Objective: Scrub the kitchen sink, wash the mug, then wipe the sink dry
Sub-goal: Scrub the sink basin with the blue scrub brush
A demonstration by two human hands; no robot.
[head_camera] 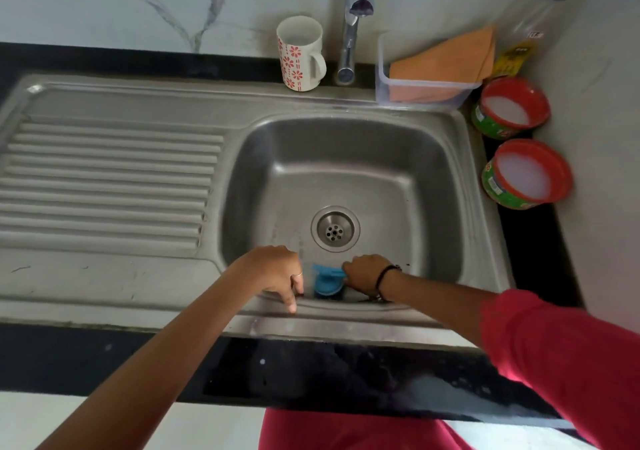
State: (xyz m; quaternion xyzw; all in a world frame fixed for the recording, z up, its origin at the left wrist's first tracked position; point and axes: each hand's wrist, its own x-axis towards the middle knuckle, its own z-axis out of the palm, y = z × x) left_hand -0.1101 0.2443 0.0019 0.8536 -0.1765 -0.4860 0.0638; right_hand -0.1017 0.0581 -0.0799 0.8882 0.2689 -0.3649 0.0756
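1. The left hand [273,273] rests on the sink's [104,276] near rim, fingers curled downward, apparently holding nothing.
2. The mug [300,53] stands untouched at the back edge, left of the tap [349,44].
3. The blue scrubber [327,280] sits against the basin's near wall; the right hand [363,275] grips it, fingers hidden.
4. Scrubbing looks barely begun; the mug wash and drying remain.
5. The orange cloth [446,58] waits in the back-right tub.

Steel sink [346,145], blue scrubber [327,281] at near wall; floral mug [300,55] upright behind
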